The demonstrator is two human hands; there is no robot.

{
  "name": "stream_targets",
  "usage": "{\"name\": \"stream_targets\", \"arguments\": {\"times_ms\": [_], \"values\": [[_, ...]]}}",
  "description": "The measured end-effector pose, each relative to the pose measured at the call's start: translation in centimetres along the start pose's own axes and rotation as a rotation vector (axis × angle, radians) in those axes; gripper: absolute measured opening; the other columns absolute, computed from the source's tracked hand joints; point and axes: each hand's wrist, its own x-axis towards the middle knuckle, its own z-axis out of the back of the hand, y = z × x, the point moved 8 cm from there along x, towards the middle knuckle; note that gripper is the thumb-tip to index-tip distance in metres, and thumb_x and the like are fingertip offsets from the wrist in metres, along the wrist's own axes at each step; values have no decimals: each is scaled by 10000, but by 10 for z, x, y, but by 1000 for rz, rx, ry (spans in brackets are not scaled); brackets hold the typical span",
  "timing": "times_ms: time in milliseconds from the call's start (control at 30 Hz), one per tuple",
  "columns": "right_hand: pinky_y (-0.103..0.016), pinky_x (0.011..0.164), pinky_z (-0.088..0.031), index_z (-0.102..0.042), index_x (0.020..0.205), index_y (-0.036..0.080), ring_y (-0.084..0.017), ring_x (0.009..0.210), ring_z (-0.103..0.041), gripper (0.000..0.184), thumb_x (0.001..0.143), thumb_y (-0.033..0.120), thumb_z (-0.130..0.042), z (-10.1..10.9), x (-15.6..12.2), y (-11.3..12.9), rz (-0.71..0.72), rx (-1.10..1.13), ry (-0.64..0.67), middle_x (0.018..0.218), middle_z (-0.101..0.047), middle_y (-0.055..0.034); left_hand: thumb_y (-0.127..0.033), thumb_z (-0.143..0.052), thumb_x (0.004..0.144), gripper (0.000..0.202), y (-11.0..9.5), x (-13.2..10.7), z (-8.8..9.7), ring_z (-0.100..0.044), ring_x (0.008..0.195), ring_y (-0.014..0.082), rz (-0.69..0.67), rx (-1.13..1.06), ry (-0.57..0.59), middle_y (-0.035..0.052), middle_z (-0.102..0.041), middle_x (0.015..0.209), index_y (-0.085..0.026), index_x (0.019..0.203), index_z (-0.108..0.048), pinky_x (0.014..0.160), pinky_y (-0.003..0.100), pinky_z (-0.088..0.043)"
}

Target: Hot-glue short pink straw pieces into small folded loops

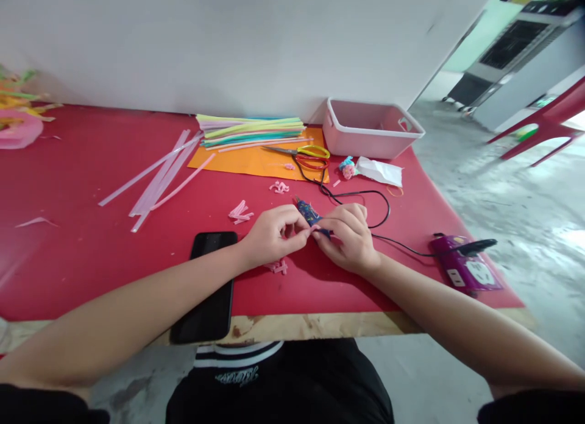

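My left hand (281,232) and my right hand (347,235) meet above the table, fingertips pinched together on a small pink pipe cleaner piece (314,228). Fingers partly hide this piece. Just behind my fingertips lies a dark blue glue gun (308,211) with a patterned body, its tip pointing away to the left; my right hand covers its rear part. Short pink cut pieces (240,212) lie left of my left hand. Another little pile of pink pieces (278,266) shows below that hand, and curled pink pieces (279,187) rest farther back.
A black phone (210,290) lies under my left forearm. Behind are colourful pipe cleaners (251,131), scissors (315,153), an orange sheet (237,162) and a pink bin (370,141). Long pink strips (159,180) lie left. A black cord (402,247) reaches a purple power box (466,268).
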Motion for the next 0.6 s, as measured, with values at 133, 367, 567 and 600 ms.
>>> {"name": "stream_targets", "arguments": {"times_ms": [133, 367, 567, 600], "values": [[-408, 831, -400, -664, 922, 237, -211, 862, -600, 42, 892, 226, -637, -1, 1, 2, 1, 10, -1, 841, -709, -35, -222, -610, 849, 120, -1, 0, -2, -485, 621, 117, -27, 60, 9, -9, -580, 710, -174, 742, -638, 621, 243, -404], [-408, 842, -416, -648, 908, 227, -213, 852, -595, 31, 902, 231, -618, -3, 5, -1, -9, 45, -10, 849, -702, -47, -195, -610, 834, 99, 2, 2, -1, -482, 628, 119, -44, 115, 11, -10, -575, 722, -172, 737, -621, 642, 247, -402], [-394, 790, -449, -648, 897, 220, -200, 799, -605, 31, 891, 250, -645, 0, 8, -6, -27, 119, -21, 839, -696, -46, -175, -616, 837, 113, 5, 2, 1, -493, 615, 115, -27, 110, 21, -11, -584, 705, -170, 725, -627, 617, 235, -399], [-392, 784, -451, -651, 894, 219, -200, 796, -605, 31, 886, 248, -654, 1, 8, -7, -24, 130, -24, 833, -694, -47, -180, -616, 840, 118, 5, 2, 1, -496, 617, 115, -25, 109, 25, -9, -587, 705, -168, 723, -627, 617, 235, -400]]}}
